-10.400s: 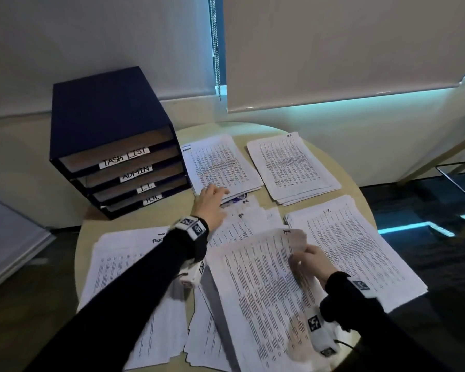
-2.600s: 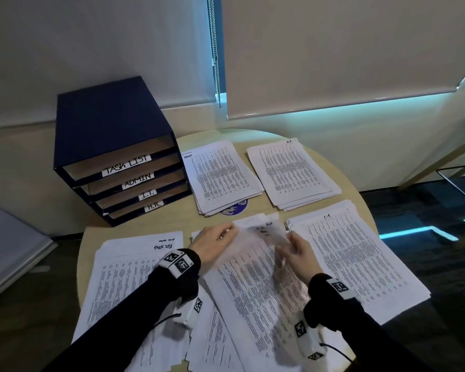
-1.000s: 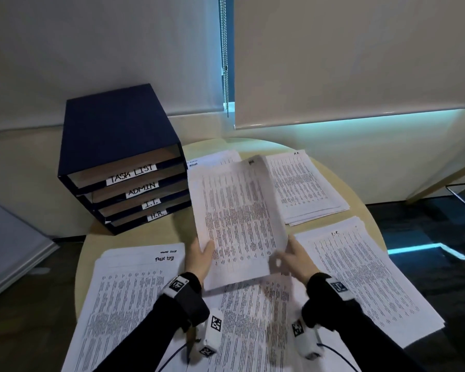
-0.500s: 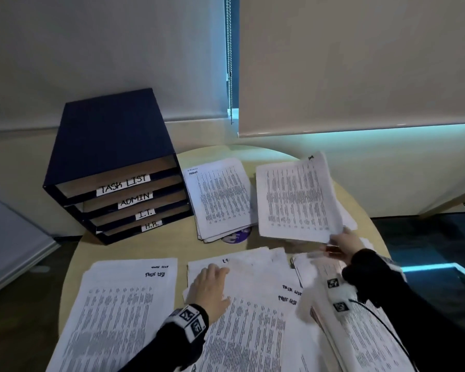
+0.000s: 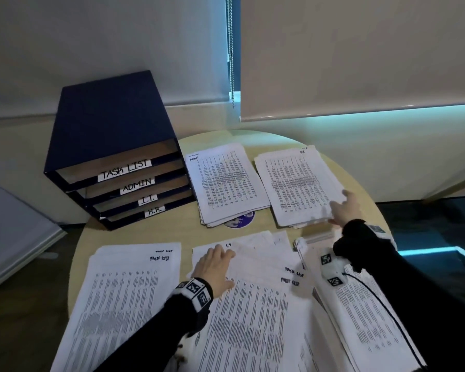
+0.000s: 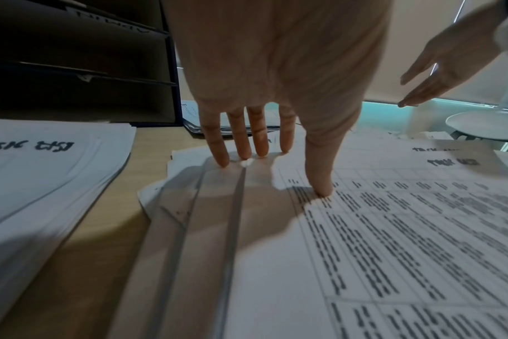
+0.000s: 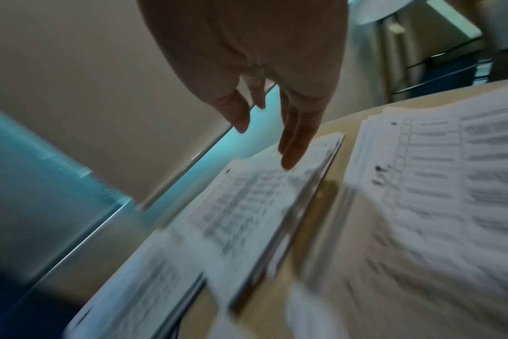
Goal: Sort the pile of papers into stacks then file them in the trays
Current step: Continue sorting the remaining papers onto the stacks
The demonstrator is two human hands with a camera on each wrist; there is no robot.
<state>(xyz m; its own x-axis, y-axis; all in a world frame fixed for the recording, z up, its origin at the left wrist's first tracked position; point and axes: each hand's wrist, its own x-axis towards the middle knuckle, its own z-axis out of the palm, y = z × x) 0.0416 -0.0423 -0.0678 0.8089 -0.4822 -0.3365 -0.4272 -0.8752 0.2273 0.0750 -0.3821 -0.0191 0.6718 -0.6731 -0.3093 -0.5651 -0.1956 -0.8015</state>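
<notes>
A loose pile of printed sheets (image 5: 255, 312) lies in the middle front of the round table (image 5: 274, 229). My left hand (image 5: 215, 267) rests flat on its far end, straight fingers (image 6: 258, 137) pressing the paper. Sorted stacks lie around it: a "Task list" stack (image 5: 126, 304) at front left, a stack (image 5: 226, 183) beside the trays, another stack (image 5: 295, 183) at back right, and one (image 5: 365, 318) at front right. My right hand (image 5: 344, 208) is open at the near right corner of the back right stack (image 7: 247, 206) and holds nothing. Its fingers (image 7: 296, 142) are straight.
A dark blue four-tray organiser (image 5: 110, 146) stands at the back left of the table, its shelves labelled TASK LIST, ADMIN, I.T. and H.R., all open toward me. A purple round disc (image 5: 240, 220) shows under the stack beside the trays. Window blinds hang behind.
My right hand carried one sheet from the middle pile to the back right stack, laid it there and let go. The left hand let go of that sheet and went back to the middle pile.
</notes>
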